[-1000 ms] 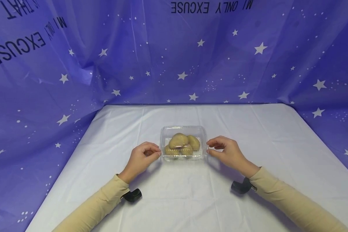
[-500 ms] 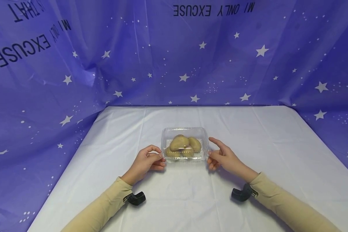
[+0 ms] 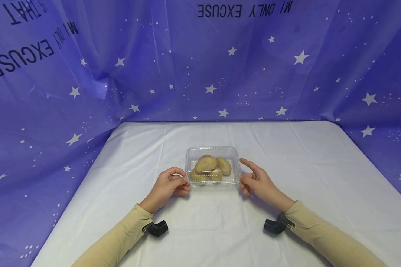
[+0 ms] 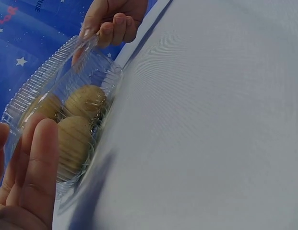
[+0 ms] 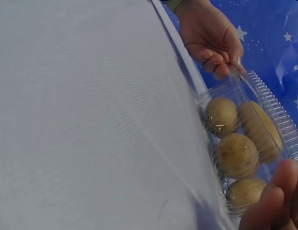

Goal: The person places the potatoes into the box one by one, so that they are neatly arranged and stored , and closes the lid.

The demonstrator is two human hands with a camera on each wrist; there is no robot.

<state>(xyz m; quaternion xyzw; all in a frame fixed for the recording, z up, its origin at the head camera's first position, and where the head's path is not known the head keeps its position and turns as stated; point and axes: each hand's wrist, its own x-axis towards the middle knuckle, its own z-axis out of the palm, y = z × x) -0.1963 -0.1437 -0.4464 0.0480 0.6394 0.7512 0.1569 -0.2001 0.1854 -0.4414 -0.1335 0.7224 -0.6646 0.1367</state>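
Observation:
A clear plastic clamshell box [image 3: 192,152] with several potatoes [image 3: 206,164] inside sits mid-table in the head view, its lid over them. My left hand [image 3: 168,186] pinches the box's near left corner, thumb on top and other fingers lower down. At the near right corner my right hand [image 3: 261,185] grips the rim by the thumb, with the index finger stretched along the side and the rest curled below. Both wrist views show the ribbed rim [image 4: 36,84] and potatoes through the clear wall. The far hand [image 5: 211,38] in the right wrist view is my left.
A white cloth [image 3: 214,226] covers the table. Behind and at both sides hangs a purple-blue curtain [image 3: 180,66] with white stars and mirrored lettering. Black wrist cameras [image 3: 157,228] sit under the beige sleeves [image 3: 120,233].
Both hands have shifted from the box's sides to its near corners. Fingers of each have dropped lower, and the right index finger has straightened. The box stays nearly in place.

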